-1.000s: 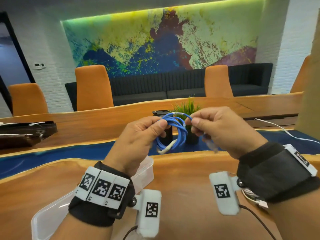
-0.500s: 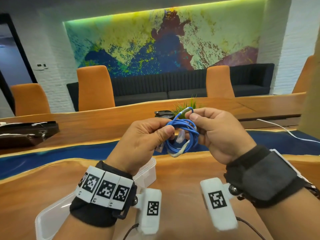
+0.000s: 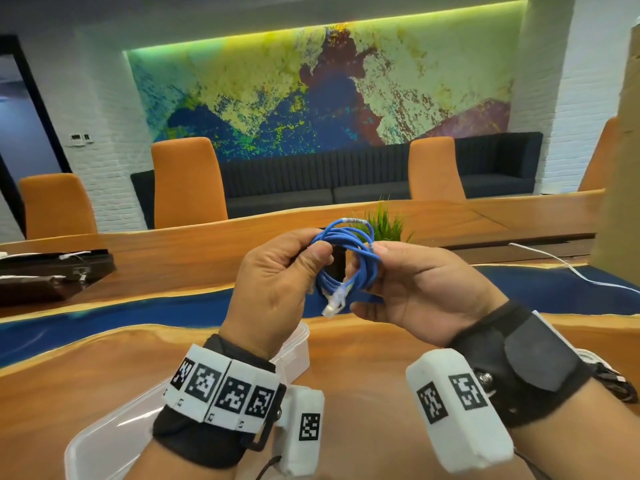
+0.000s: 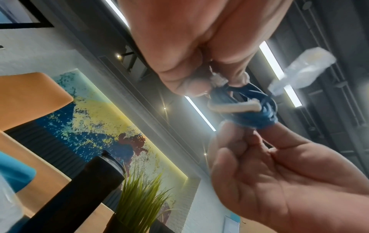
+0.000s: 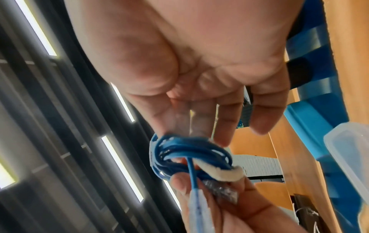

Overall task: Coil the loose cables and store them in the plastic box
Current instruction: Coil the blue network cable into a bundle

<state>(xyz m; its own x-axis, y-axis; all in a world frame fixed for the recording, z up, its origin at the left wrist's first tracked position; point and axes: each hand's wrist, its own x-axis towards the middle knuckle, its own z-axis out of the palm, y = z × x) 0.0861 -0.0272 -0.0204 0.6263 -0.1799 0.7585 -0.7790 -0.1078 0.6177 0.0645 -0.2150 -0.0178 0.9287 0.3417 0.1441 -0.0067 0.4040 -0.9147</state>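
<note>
A blue cable (image 3: 362, 263) wound into a small coil hangs in the air over the wooden table, its two clear plugs (image 3: 334, 299) dangling at the bottom. My left hand (image 3: 317, 252) pinches the coil's upper left side between thumb and fingers. My right hand (image 3: 375, 261) pinches the right side, thumb on top and fingers behind. The left wrist view shows the coil (image 4: 253, 113) between both hands, and the right wrist view shows the coil (image 5: 189, 154) at the fingertips. The clear plastic box (image 3: 298, 348) lies on the table under my left wrist, mostly hidden.
A potted grass plant (image 3: 381, 223) and a black cylinder (image 3: 337, 268) stand just behind the coil. A white cable (image 3: 554, 261) trails across the table at the right. A dark case (image 3: 52, 275) lies far left. Orange chairs (image 3: 187, 181) line the far side.
My right hand has wrapped the loose end round the coil and turned its palm toward me. Both plugs now hang at the coil's bottom. The left hand's pinch stays.
</note>
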